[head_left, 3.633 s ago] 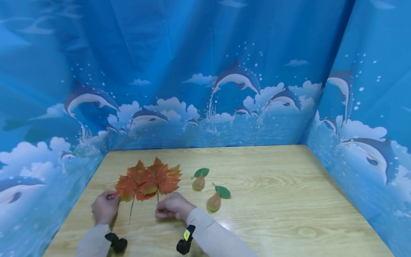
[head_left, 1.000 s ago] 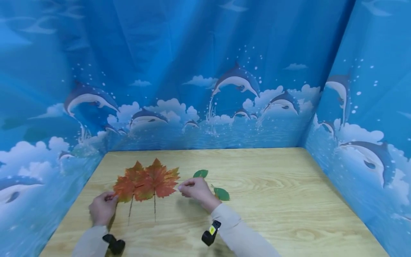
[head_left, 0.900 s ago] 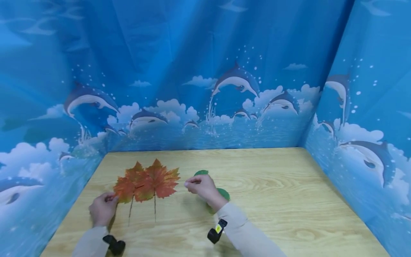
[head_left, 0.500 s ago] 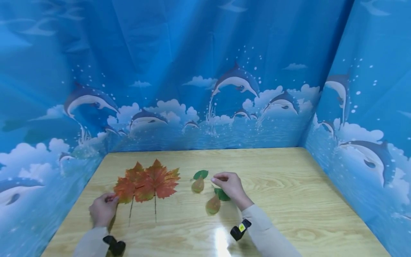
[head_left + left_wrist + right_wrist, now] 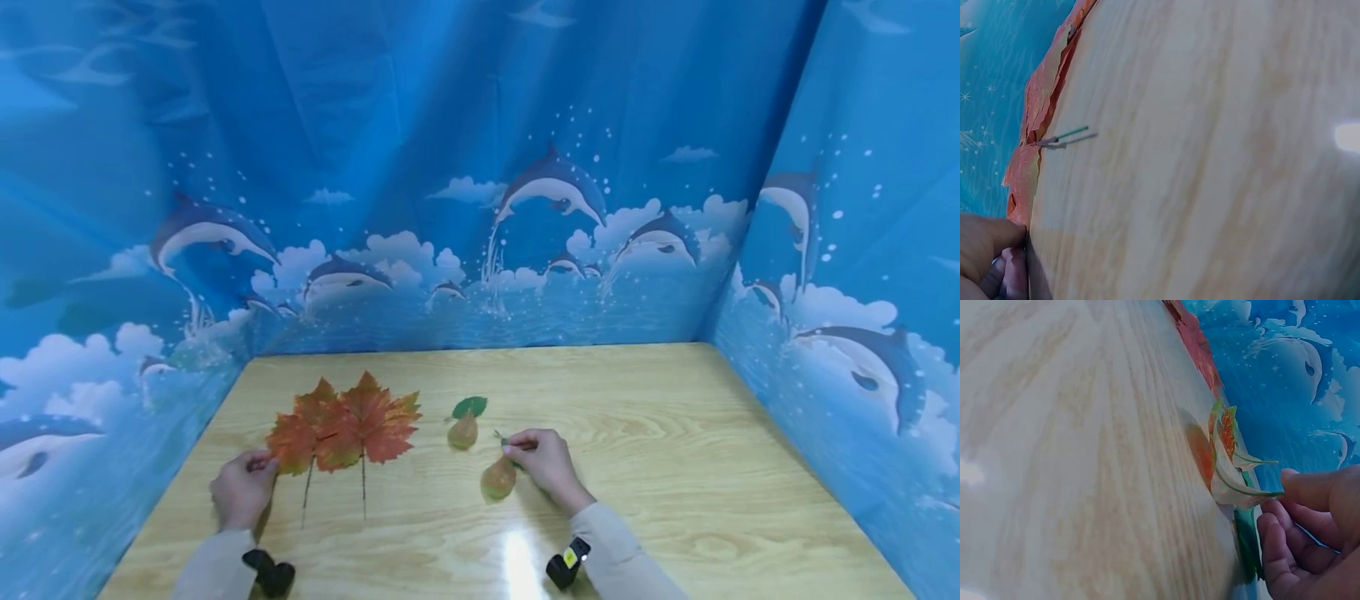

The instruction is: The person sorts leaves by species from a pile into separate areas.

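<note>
Left hand (image 5: 243,490): pinches thin orange-red lobed leaf (image 5: 292,443) by edge
Right hand (image 5: 547,460): pinches orange-green pear-shaped petal (image 5: 498,480) near stem (image 5: 1260,493)
Leaf, petal: likely light, bendy; grip by stem

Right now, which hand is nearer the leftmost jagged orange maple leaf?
Left. The left hand pinches that leaf at its lower-left edge; the right hand is farther right, beyond the other maple leaf.

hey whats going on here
A person is working at a wood-grain table. The left hand pinches the edge of an orange maple leaf, which overlaps a second maple leaf. The right hand pinches the stem end of the nearer pear-shaped piece, partly hiding the green leaf beside it. The farther pear-shaped piece lies untouched next to another green leaf.
</note>
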{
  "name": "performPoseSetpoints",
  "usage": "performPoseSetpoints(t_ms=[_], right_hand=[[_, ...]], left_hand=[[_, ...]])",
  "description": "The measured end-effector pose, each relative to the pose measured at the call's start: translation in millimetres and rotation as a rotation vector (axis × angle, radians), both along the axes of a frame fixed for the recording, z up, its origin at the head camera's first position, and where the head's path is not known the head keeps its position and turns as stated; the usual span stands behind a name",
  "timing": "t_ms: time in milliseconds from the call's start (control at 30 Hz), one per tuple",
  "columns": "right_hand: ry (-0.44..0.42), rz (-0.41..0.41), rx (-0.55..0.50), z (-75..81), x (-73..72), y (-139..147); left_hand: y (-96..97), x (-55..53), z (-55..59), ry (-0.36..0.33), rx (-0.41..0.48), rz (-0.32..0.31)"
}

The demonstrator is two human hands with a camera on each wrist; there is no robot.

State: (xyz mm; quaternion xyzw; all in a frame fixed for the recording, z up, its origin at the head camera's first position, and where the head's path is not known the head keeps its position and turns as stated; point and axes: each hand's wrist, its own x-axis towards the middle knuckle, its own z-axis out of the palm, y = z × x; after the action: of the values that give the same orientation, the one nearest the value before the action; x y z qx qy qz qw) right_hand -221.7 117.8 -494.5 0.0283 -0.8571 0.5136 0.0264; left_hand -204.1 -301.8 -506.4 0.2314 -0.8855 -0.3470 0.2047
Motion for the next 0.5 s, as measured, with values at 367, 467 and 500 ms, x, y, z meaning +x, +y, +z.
performPoseSetpoints(t_ms=[367, 467, 500], right_hand=[[0.056, -0.018, 0.013, -1.2, 0.0, -1.9], [0.054, -0.017, 0.017, -0.6, 1.0, -1.5], [0.053, -0.017, 0.020, -0.4, 1.3, -1.3]], left_hand=[[0.9, 1.5, 0.7, 0.022, -0.013, -0.020], [2.1, 1.9, 0.8, 0.007, -0.009, -0.007], [2.5, 2.0, 0.9, 0.008, -0.007, -0.006]])
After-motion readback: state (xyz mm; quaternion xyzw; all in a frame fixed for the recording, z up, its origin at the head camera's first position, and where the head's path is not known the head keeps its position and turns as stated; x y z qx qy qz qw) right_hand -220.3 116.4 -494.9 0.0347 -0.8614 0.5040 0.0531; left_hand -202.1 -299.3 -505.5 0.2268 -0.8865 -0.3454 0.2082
